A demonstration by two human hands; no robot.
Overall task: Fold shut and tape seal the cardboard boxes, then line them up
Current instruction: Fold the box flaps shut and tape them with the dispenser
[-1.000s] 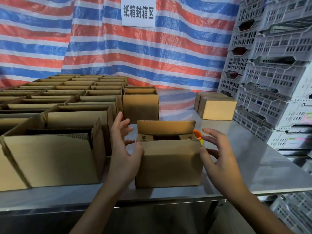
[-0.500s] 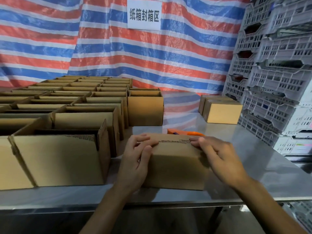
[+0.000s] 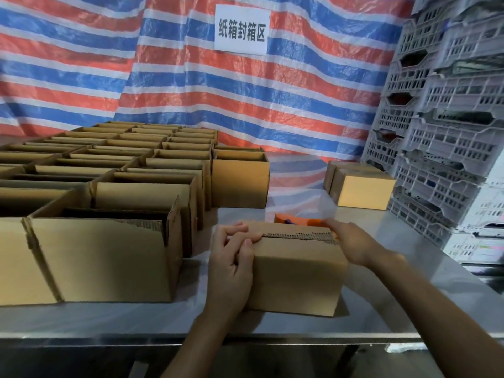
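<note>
Box (image 3: 297, 276) flaps, open a second ago, now lie shut under the left hand (image 3: 231, 257) and right hand (image 3: 351, 241), both pressing flat-fingered.

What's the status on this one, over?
Left hand presses box top, left end. Right hand flat on right end. Box folded shut, seam untaped. Orange tool behind box; nothing blocking.
</note>
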